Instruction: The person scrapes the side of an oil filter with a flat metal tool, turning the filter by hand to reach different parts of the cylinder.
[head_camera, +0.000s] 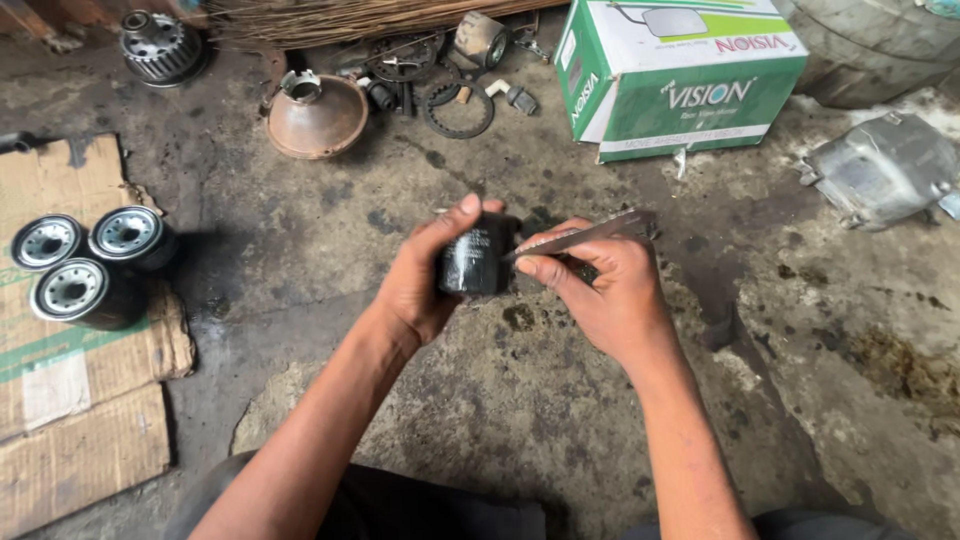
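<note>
Filter (478, 262) clamped in left hand (425, 280) above floor (520, 420); right hand (610, 295) closed on blade (585, 236), tip touching filter.

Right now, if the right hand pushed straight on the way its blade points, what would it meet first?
The right hand aims its metal blade leftward at the black filter in the left hand; the filter comes first, and seems touched already.
</note>
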